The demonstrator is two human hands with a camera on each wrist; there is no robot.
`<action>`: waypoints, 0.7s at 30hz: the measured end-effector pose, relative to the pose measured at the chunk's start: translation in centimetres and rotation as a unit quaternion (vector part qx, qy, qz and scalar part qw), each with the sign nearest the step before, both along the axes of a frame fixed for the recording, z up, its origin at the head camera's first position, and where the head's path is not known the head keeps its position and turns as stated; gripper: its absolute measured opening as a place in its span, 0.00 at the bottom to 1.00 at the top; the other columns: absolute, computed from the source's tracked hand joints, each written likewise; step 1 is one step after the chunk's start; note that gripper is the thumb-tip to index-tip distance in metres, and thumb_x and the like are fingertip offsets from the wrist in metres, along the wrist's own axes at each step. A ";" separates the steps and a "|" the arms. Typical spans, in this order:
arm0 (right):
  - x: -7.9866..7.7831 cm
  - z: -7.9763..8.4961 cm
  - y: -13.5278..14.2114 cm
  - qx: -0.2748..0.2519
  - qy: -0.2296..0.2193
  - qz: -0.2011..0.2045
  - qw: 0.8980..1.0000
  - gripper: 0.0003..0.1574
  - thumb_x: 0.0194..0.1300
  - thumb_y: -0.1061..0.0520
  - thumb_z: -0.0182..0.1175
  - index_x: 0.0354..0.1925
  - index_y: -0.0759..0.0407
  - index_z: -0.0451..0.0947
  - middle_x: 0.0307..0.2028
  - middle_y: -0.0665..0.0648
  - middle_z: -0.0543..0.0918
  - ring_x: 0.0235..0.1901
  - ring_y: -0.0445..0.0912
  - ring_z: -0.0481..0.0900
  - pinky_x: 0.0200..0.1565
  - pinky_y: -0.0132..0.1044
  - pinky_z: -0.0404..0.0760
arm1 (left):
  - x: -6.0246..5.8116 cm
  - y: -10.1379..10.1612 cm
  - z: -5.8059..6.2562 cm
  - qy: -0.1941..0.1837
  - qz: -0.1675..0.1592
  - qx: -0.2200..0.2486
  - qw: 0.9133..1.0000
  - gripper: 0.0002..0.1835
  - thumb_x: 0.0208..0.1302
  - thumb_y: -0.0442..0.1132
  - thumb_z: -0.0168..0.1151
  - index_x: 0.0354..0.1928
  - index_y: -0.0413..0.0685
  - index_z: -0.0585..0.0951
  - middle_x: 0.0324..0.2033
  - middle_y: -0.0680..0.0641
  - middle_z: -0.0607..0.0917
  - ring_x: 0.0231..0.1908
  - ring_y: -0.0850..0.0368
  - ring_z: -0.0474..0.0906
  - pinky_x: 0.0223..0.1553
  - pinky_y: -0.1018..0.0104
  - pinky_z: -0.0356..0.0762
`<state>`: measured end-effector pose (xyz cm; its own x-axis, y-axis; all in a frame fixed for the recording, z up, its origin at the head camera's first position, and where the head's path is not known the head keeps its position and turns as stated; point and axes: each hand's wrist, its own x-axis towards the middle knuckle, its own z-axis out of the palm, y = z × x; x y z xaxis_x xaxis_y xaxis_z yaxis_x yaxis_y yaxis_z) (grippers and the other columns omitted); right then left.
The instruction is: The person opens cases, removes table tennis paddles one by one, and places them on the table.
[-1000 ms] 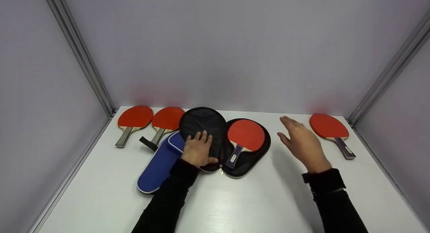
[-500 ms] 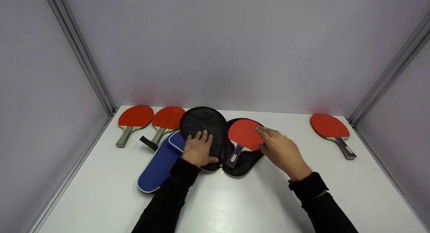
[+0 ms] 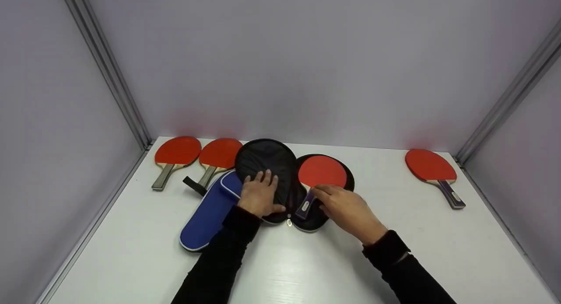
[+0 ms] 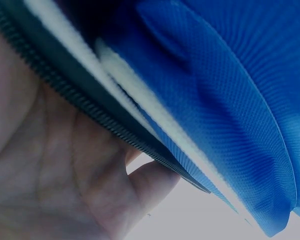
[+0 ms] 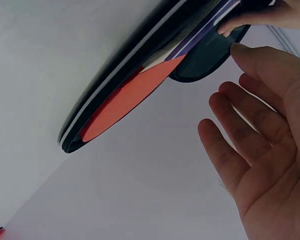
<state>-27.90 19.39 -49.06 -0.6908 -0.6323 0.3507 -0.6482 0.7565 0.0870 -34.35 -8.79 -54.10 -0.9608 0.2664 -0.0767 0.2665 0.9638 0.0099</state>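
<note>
A paddle case lies unfolded at the middle, its black-lined left half [image 3: 265, 155] beside its right half [image 3: 349, 177]. My left hand [image 3: 258, 194] rests with spread fingers on the left half; the left wrist view has its palm [image 4: 45, 165] at the case's zipper edge [image 4: 90, 107]. In the right half lies a red table tennis paddle [image 3: 322, 170] with a dark purple handle [image 3: 305, 205] pointing toward me. My right hand [image 3: 348, 210] hovers at the handle's upper end. In the right wrist view its fingers [image 5: 232, 132] are extended, apart from the paddle.
A blue paddle case [image 3: 208, 218] with white piping lies left of the unfolded one, partly under it. Two red paddles with greyish handles, an outer one [image 3: 177, 150] and an inner one [image 3: 219, 154], lie back left. Another red paddle [image 3: 431, 166] lies far right. Walls enclose the white table [image 3: 280, 264].
My right hand has moved left and toward me, from over the table right of the case to the paddle's handle. My left hand has stayed on the case.
</note>
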 end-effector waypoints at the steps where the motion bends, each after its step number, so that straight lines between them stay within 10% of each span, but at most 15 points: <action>1: 0.1 -0.1 -0.2 0.007 0.002 0.005 1.000 0.30 0.74 0.62 0.81 0.71 0.56 0.89 0.67 0.57 0.94 0.63 0.54 0.95 0.58 0.49 0.98 | 0.1 0.0 0.1 -0.002 0.000 0.002 1.000 0.61 0.74 0.77 0.72 0.96 0.52 0.62 0.95 0.41 0.60 0.95 0.38 0.58 0.94 0.31 0.61; 10: 0.7 -1.4 -1.6 0.059 0.040 0.047 0.996 0.28 0.71 0.62 0.83 0.68 0.55 0.92 0.65 0.57 0.95 0.60 0.52 0.97 0.53 0.45 0.99 | 0.4 0.2 0.6 -0.008 0.004 0.010 1.000 0.61 0.74 0.76 0.73 0.95 0.51 0.62 0.95 0.40 0.60 0.95 0.37 0.57 0.94 0.31 0.59; 21: 1.2 -2.1 -2.2 0.106 0.024 0.060 0.992 0.28 0.81 0.61 0.73 0.75 0.53 0.89 0.72 0.54 0.93 0.71 0.50 0.92 0.71 0.49 0.93 | 0.1 0.3 0.1 0.006 0.002 -0.006 1.000 0.61 0.74 0.77 0.71 0.95 0.52 0.63 0.95 0.40 0.61 0.94 0.38 0.60 0.93 0.32 0.63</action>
